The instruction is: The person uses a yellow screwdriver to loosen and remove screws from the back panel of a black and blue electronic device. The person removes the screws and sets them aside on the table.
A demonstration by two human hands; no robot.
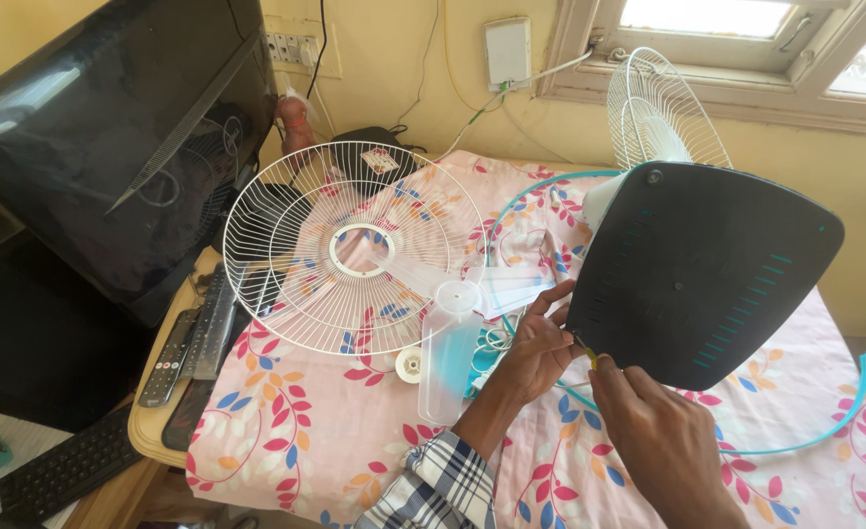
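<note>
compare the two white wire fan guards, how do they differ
The near fan guard lies flat on the flowered cloth with an open ring at its middle; the far fan guard stands upright by the window, partly hidden behind the dark fan base. The near one shows whole, the far one only in part. Both are white, round, radial wire.

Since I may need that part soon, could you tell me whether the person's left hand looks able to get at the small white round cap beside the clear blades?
Probably yes: the left hand rests on the dark fan base, and the white cap lies uncovered on the floral cloth nearby, with only the clear blades between.
</note>
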